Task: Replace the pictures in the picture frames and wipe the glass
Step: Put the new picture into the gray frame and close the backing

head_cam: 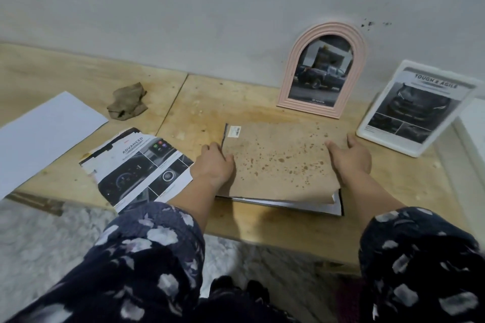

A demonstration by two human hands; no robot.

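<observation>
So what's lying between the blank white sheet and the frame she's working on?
In the head view, a printed car brochure page, left of the left hand on the frame backing.

1. I see a frame lying face down on the table, its brown backing board (278, 162) spotted with stains and bearing a barcode sticker.
2. A pink arched frame (323, 68) leans on the wall, holding a truck photo.
3. A white frame (412, 107) stands tilted at right.
4. A car brochure page (136, 165) and a crumpled brown cloth (127, 101) lie to the left.
</observation>
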